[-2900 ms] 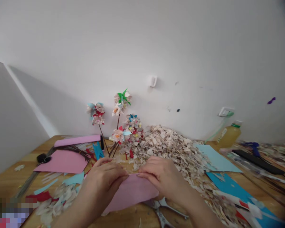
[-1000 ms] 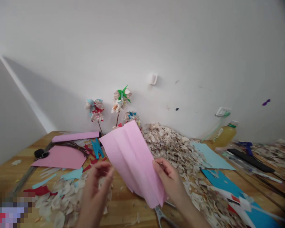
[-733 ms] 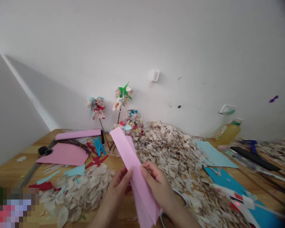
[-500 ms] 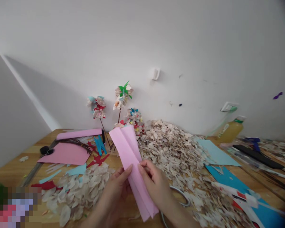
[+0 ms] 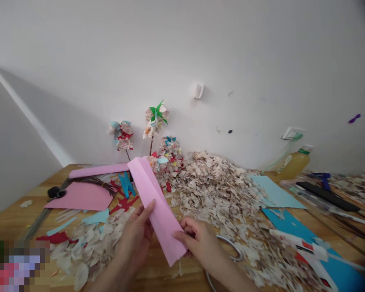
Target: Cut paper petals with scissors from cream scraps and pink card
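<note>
A long folded strip of pink paper [image 5: 158, 207] is held up in front of me, slanting from upper left to lower right. My left hand [image 5: 141, 225] is closed on its left edge near the middle, thumb on the front face. My right hand [image 5: 194, 239] pinches its right edge near the lower end, with the fingertips behind hidden. Under and beside my left forearm lies a heap of pale, petal-like flakes [image 5: 94, 239]. Silver scissor-like loops [image 5: 231, 247] partly show beside my right wrist.
Several handmade flowers [image 5: 156, 115] stand against the wall, beside a large pile of flakes [image 5: 209, 182]. Left are pink paper [image 5: 82, 196], dark twigs [image 5: 94, 182] and a blue clip [image 5: 127, 184]. Right are blue sheets [image 5: 288, 227], a white glue gun [image 5: 301, 243] and a yellow bottle [image 5: 295, 162].
My left hand has shifted left and up along the pink paper, and my right hand has slid down towards its lower end. The strip's layers now lie closer together.
</note>
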Demonstrator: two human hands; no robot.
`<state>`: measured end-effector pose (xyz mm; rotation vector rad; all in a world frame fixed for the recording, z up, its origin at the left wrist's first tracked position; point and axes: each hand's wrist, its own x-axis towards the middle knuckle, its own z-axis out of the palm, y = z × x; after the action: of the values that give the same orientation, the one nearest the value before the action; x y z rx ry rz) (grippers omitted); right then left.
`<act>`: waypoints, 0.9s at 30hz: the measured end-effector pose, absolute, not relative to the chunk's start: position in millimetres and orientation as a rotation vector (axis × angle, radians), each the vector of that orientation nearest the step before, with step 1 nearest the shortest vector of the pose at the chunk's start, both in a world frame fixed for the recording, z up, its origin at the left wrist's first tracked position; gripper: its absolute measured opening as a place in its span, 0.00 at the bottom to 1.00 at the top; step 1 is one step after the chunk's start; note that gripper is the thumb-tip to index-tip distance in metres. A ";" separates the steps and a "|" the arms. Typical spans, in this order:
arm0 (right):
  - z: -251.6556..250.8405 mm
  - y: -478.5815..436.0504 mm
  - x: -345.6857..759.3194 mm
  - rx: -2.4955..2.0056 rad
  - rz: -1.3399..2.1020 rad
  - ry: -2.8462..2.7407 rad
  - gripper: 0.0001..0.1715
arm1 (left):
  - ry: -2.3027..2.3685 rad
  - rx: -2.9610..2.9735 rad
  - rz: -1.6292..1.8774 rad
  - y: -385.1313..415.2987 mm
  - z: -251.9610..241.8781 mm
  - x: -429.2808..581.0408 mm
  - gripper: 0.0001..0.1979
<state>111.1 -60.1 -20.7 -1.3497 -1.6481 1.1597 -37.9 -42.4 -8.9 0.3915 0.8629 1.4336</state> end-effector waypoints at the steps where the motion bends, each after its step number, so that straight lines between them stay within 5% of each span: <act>1: -20.2 -60.1 110.8 -1.346 1.152 -1.624 0.09 | 0.862 0.410 1.383 -44.0 -9.2 -36.6 0.06; 27: -21.8 -61.9 114.4 -1.264 1.235 -1.534 0.10 | 0.878 0.480 1.304 -50.6 -11.7 -30.6 0.15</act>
<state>114.4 -61.9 -21.8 -1.2643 -1.5339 1.2346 -30.6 -50.6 -11.7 0.4800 0.8775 1.3041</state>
